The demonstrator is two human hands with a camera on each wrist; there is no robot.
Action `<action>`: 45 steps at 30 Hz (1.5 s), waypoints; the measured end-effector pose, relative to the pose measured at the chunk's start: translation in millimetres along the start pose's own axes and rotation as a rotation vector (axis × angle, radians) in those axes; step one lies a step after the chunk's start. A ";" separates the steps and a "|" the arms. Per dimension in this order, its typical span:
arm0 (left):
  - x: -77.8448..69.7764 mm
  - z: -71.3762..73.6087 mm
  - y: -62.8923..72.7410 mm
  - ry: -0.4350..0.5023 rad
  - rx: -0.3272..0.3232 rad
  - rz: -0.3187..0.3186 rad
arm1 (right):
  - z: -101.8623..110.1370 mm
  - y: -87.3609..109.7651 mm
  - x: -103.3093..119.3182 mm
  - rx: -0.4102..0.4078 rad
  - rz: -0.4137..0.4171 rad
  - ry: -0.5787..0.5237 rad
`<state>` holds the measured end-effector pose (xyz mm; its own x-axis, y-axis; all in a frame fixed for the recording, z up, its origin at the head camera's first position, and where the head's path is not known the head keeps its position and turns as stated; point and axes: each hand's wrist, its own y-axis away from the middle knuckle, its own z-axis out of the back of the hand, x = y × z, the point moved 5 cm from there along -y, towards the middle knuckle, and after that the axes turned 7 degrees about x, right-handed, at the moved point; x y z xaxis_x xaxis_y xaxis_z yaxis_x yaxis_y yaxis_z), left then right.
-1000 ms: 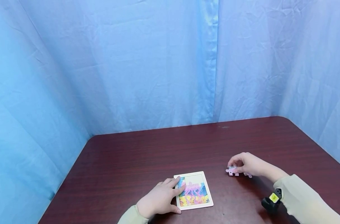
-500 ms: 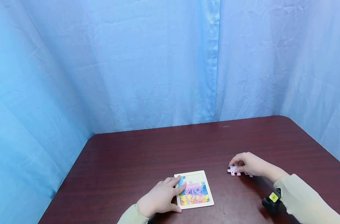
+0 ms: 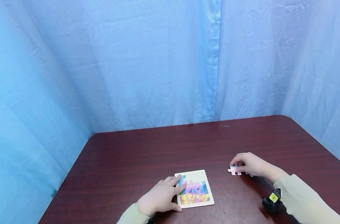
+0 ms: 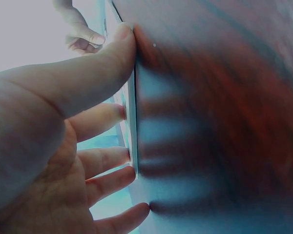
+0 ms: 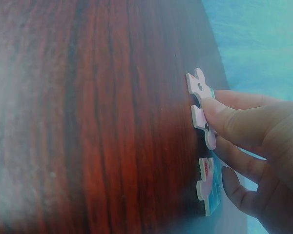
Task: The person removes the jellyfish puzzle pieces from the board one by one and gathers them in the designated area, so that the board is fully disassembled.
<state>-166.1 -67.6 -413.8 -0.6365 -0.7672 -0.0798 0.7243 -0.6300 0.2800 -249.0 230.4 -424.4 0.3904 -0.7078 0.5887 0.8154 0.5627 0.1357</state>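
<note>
The right hand [image 3: 248, 163] pinches a piece [image 5: 199, 118] between thumb and fingers, at or just over the table [image 3: 158, 149]; a second piece [image 5: 213, 190] lies just beside. This looks like the pick-up step; the next move likely calls for lifting clear of that neighbour. The piece is thin, pink-faced, knobbed. The left hand [image 3: 160, 197], fingers spread, rests on the part-filled tray [image 3: 195, 177].

Bright head view, hazy wrist views, soft shadows on the tabletop [image 4: 234, 112]
</note>
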 end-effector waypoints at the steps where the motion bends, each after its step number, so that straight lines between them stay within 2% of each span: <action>1: 0.1 -0.3 -0.3 -0.001 0.001 0.001 | 0.0 0.2 -0.1 -0.004 0.001 0.004; 20: -0.2 -1.8 1.3 0.013 -0.001 -0.001 | -1.1 1.5 0.4 -0.044 0.015 0.063; 28: 0.8 -1.9 0.3 0.034 0.006 0.009 | 1.3 1.7 1.2 -0.084 0.030 0.042; 34: 2.0 -2.4 -1.4 0.038 0.010 0.005 | 1.6 -0.3 8.7 -0.124 0.086 0.103; 40: 2.0 -0.6 -2.2 0.031 0.006 -0.005 | -4.5 -3.1 18.7 -0.103 0.093 0.044; 45: 2.1 1.9 -1.0 0.011 -0.012 -0.017 | -12.2 -7.2 32.7 -0.124 0.142 0.081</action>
<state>-168.6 -68.3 -412.5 -0.6457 -0.7577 -0.0946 0.7167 -0.6441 0.2673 -236.9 197.9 -415.8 0.5344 -0.6598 0.5283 0.7942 0.6059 -0.0466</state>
